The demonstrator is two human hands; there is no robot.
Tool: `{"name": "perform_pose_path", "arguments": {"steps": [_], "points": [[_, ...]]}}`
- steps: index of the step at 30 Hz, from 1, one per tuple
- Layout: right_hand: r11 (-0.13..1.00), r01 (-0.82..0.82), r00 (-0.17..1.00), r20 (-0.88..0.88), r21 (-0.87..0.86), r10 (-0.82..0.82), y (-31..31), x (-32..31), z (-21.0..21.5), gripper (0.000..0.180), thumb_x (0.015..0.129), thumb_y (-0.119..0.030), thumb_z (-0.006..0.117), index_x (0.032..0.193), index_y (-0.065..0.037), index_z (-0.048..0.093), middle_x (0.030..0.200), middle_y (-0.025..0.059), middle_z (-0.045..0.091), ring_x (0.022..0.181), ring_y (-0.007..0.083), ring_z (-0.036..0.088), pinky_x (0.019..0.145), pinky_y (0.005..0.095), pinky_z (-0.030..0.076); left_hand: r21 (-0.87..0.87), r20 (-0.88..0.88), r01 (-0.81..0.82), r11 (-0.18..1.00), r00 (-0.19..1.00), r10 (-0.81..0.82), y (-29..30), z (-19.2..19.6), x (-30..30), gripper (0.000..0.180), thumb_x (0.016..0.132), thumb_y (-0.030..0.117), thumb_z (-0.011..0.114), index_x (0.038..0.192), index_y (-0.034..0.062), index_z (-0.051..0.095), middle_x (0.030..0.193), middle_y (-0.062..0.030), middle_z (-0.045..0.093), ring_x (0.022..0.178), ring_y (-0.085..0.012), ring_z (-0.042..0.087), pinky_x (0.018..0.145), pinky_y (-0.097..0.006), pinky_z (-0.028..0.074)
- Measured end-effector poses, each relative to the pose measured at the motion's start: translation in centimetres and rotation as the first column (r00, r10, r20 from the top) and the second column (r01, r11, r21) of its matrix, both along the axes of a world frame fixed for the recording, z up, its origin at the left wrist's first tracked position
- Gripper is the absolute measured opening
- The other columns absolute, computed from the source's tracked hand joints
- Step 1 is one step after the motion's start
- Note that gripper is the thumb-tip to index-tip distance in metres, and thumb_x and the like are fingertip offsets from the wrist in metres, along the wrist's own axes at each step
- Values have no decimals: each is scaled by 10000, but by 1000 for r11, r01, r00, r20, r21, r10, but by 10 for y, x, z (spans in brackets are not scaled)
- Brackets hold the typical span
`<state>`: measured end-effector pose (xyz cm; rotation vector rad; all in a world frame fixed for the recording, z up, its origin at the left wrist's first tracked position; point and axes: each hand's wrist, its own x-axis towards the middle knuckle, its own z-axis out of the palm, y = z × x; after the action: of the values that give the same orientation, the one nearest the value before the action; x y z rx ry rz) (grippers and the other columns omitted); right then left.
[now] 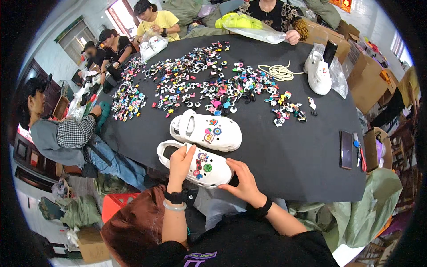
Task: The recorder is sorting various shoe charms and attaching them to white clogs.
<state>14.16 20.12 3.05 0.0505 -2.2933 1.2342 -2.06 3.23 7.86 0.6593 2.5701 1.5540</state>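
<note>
A white clog (220, 167) with colourful shoe charms on its upper is between my two hands at the near edge of the table. My left hand (179, 163) grips it near the foot opening, thumb along the upper. Around its toe end, my right hand (242, 181) holds with thumb and fingers on opposite sides. The matching white clog (229, 133) lies just beyond, also bearing several charms, its strap raised over the opening. The underside of the held clog is hidden.
Loose shoe charms (218, 91) spread across the black table (284, 164). Another pair of white clogs (318, 78) and a cream cord (281, 71) lie at the far right. A phone (345, 149) and keys (357, 151) rest at the right edge. Several people sit around the table.
</note>
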Motion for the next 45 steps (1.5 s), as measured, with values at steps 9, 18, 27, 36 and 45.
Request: {"name": "perform_pose_path", "arguments": {"steps": [9, 18, 27, 36, 45], "points": [[999, 37, 998, 47, 35, -39, -4, -2, 3, 794, 647, -293, 859, 1295, -31, 483, 1309, 159, 522, 1153, 297, 532, 919, 364, 457, 63, -74, -12, 998, 997, 16, 4, -10, -4, 438, 909, 270, 631, 649, -20, 430, 507, -89, 368, 481, -125, 330, 460, -338, 306], [990, -50, 980, 184, -130, 73, 2, -3, 6, 758, 684, -245, 846, 1312, -44, 472, 1332, 121, 487, 1158, 232, 524, 919, 352, 453, -24, -86, -33, 999, 996, 30, 1, 1, 2, 440, 907, 328, 612, 635, 9, 476, 506, -158, 472, 456, -330, 490, 463, -409, 361], [987, -56, 986, 148, -152, 78, 0, -4, 1, 725, 700, -236, 832, 1299, -38, 473, 1293, 150, 514, 1152, 266, 526, 885, 352, 482, -18, -104, -49, 999, 993, 46, 0, -4, 1, 453, 906, 359, 601, 640, 9, 489, 515, -148, 479, 473, -324, 498, 473, -404, 361], [985, -102, 990, 83, -138, 114, 9, -1, 2, 662, 735, -259, 799, 1275, -24, 496, 1310, 183, 513, 1185, 332, 506, 968, 411, 423, 203, 132, 36, 979, 989, -64, -3, -14, -5, 348, 930, 252, 611, 708, -3, 527, 594, 44, 431, 571, -52, 365, 499, -268, 328], [988, -135, 990, 22, -71, 137, 17, -5, 2, 669, 730, -223, 801, 1285, -26, 483, 1318, 174, 509, 1180, 327, 503, 931, 391, 441, 194, 330, 24, 981, 940, -88, -2, 1, -1, 250, 953, 203, 568, 917, -37, 627, 765, 47, 583, 695, -31, 482, 617, -206, 412]]}}
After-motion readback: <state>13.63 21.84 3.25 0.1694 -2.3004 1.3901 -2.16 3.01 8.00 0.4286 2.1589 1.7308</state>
